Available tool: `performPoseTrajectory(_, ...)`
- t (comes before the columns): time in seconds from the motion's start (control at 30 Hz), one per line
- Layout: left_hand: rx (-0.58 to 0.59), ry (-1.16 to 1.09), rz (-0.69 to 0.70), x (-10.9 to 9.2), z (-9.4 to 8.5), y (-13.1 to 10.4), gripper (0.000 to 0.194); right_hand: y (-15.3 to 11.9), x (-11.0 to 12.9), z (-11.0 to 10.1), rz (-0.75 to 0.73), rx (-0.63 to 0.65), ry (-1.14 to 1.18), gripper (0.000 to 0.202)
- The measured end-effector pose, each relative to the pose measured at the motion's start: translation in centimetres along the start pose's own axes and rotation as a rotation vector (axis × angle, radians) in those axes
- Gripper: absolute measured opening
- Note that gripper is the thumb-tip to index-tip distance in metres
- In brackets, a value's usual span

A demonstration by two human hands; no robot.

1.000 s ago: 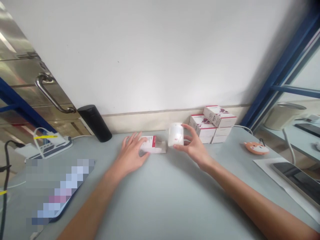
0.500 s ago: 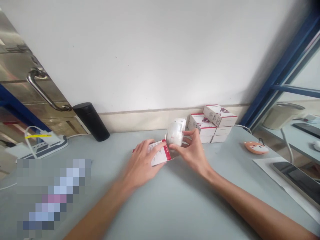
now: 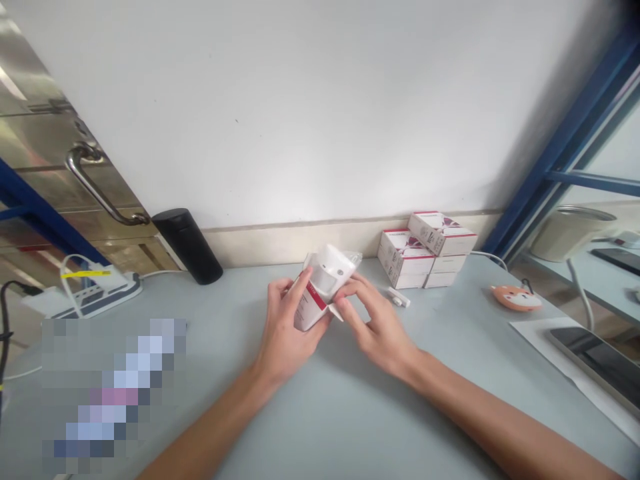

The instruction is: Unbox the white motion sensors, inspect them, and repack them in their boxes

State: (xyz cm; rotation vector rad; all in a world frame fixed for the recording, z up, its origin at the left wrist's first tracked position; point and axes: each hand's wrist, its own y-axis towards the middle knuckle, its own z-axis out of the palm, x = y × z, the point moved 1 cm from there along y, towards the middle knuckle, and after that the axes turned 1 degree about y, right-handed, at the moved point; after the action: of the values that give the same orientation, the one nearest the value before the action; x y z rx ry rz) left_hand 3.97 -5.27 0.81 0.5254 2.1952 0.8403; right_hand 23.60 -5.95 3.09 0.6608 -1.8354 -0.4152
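My left hand (image 3: 287,323) is wrapped round a white-and-red cardboard box (image 3: 306,312), tilted with its opening up and to the right. A rounded white motion detector (image 3: 327,270) in a clear plastic bag (image 3: 354,259) sits partly inside that opening, its upper part sticking out. My right hand (image 3: 377,320) is closed at the right side of the detector, thumb and forefinger at the box mouth beside a small white flap (image 3: 336,311). Its other fingers are partly hidden behind the detector and bag.
Stacked white-and-red boxes (image 3: 427,250) stand by the wall, with small white plastic pieces (image 3: 399,297) before them. A black cylinder (image 3: 187,247) and a power strip (image 3: 115,291) are at left. An orange animal-faced case (image 3: 516,297) and a phone (image 3: 597,363) on paper lie right.
The detector has gone from beside the box's end to partly inside its opening. The box has tipped more upright. My right hand shifted slightly left and down, uncovering the small white pieces.
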Motion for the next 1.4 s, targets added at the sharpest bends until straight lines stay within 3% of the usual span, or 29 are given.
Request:
performPoseTrajectory(0.07, 0.012, -0.001, -0.018, 0.0, 0.1, 0.0, 0.075, -0.1, -0.1, 0.0, 0.038, 0.009, -0.003, 0.012)
performPoseTrajectory(0.2, 0.013, -0.048, -0.047, -0.2, 0.2, 0.1, 0.056, -0.5, -0.7, -0.1, 0.095, -0.005, 0.028, 0.036)
performPoseTrajectory(0.37, 0.014, -0.101, -0.167, -0.4, 0.1, 0.3, 0.069, -0.1, -0.3, -0.6, -0.046, 0.001, -0.203, 0.025)
performPoseTrajectory(0.43, 0.054, -0.086, -0.167, -0.5, 0.0, 0.4, 0.058, 0.0, -0.2, -0.7, -0.085, 0.004, -0.274, 0.025)
performPoseTrajectory(0.53, 0.012, -0.066, -0.091, -0.5, -0.2, 0.6, 0.04, -0.2, -0.2, -0.6, -0.1, -0.016, -0.283, 0.024)
performPoseTrajectory(0.67, -0.082, -0.108, 0.061, -0.5, -0.3, 0.4, 0.038, -0.4, 0.1, -0.2, -0.103, -0.133, -0.216, 0.034)
performPoseTrajectory(0.73, -0.032, -0.14, 0.173, -0.7, -0.3, 0.1, 0.046, -0.4, 0.4, -0.1, -0.078, -0.208, -0.179, 0.04)
performPoseTrajectory(0.8, 0.0, -0.209, 0.223, -0.9, -0.4, 0.0, 0.068, -0.3, 0.7, -0.1, -0.004, -0.26, -0.091, 0.054)
performPoseTrajectory(0.87, 0.003, -0.244, 0.191, -1.1, -0.7, 0.0, 0.085, -0.1, 0.9, -0.1, 0.086, -0.233, 0.046, 0.064)
performPoseTrajectory(0.93, 0.015, -0.194, 0.155, -1.4, -1.0, 0.3, 0.077, -0.1, 1.2, -0.2, 0.109, -0.154, 0.139, 0.061)
performPoseTrajectory(1.07, -0.001, -0.095, 0.243, -2.2, -1.4, 0.6, 0.029, -0.3, 1.7, -0.3, -0.057, 0.019, 0.137, 0.05)
performPoseTrajectory(1.13, -0.023, -0.09, 0.268, -2.4, -1.3, 0.5, 0.028, -0.4, 1.9, -0.2, -0.109, 0.025, 0.129, 0.041)
performPoseTrajectory(1.23, -0.044, -0.089, 0.292, -2.4, -1.0, 0.3, 0.034, -0.4, 2.2, -0.1, -0.138, -0.063, 0.072, 0.028)
performPoseTrajectory(1.4, -0.045, -0.11, 0.358, -1.7, -1.1, 0.2, 0.041, -0.6, 2.5, 0.2, -0.22, -0.138, -0.034, 0.033)
